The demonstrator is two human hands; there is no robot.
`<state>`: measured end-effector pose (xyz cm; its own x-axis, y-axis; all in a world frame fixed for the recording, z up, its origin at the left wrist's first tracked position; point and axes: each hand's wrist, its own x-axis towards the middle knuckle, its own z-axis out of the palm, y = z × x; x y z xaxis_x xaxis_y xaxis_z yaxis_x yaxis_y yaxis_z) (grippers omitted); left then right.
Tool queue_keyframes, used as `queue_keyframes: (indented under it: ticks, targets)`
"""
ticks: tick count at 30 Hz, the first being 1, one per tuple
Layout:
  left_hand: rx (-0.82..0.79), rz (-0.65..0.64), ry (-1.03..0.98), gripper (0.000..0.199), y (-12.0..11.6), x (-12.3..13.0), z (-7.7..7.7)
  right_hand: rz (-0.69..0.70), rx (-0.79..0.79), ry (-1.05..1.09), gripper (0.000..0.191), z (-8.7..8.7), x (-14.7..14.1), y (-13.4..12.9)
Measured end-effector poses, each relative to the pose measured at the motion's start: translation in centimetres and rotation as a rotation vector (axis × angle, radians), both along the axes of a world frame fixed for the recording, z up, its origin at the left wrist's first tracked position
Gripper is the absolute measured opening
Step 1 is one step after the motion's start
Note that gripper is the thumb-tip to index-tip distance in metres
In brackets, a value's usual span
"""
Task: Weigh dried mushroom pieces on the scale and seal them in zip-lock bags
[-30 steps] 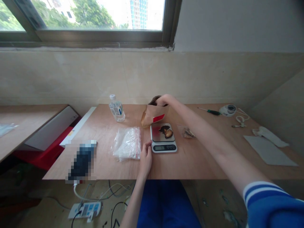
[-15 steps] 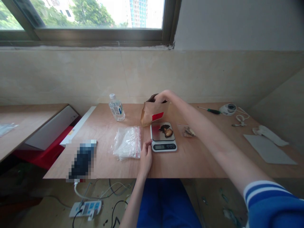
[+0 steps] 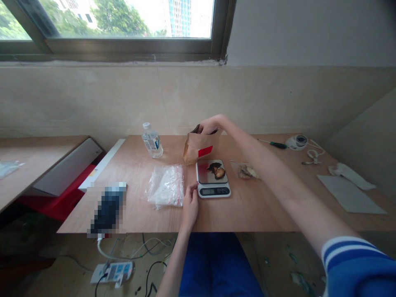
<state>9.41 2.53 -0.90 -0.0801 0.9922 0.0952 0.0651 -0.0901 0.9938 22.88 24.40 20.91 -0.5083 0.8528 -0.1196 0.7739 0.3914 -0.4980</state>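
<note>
No text can be made out with certainty in this view. Entries: digital kitchen scale (image 3: 213,191), table centre, display window (image 3: 207,191) on its near edge showing dark digits too small to read; plastic water bottle (image 3: 151,142), far left of the table, blue-and-white wrap label (image 3: 154,143) with illegible print; kraft paper bag (image 3: 194,150), far centre, red label patch (image 3: 205,151) with no discernible characters. Also power strip (image 3: 111,272), floor, near left, blue-and-grey panels with unreadable markings; phone (image 3: 108,210), near left of the table, pixelated, nothing legible.
</note>
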Motion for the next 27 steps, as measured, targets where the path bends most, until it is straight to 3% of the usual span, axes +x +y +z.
queue_keyframes:
  ticks: [2, 5, 11, 16, 19, 22, 25, 27]
  targets:
    - [0.002, -0.001, 0.000, 0.025, 0.0, 0.0, 0.0, 0.087, -0.110, -0.151, 0.018, 1.0, -0.1, -0.1]
    - [0.000, -0.006, -0.002, 0.025, 0.0, 0.0, 0.1, 0.117, -0.091, -0.163, 0.015, 2.2, 0.0, -0.1]
    - [-0.011, 0.002, -0.004, 0.025, 0.0, 0.0, 0.3, 0.111, 0.055, 0.274, 0.012, 4.2, 1.5, -2.3]
    - [-0.015, 0.007, -0.008, 0.024, 0.0, 0.0, 0.1, -0.008, 0.366, 0.707, 0.012, 5.3, 4.1, -8.9]
    - [-0.006, 0.006, -0.007, 0.025, -0.1, 0.0, 0.1, -0.075, 0.399, 0.940, 0.011, 2.5, 5.0, -14.2]
    - [0.014, 0.003, -0.012, 0.025, -0.1, 0.0, 0.0, -0.099, 0.259, 0.927, 0.010, -3.4, 4.8, -18.2]
    - [0.027, -0.004, -0.015, 0.025, 0.0, 0.1, 0.1, -0.224, 0.246, 0.795, 0.011, -9.8, 4.0, -19.6]
    - [0.025, -0.003, -0.016, 0.025, 0.0, 0.1, 0.1, -0.279, 0.277, 0.737, 0.011, -12.9, 3.3, -19.3]
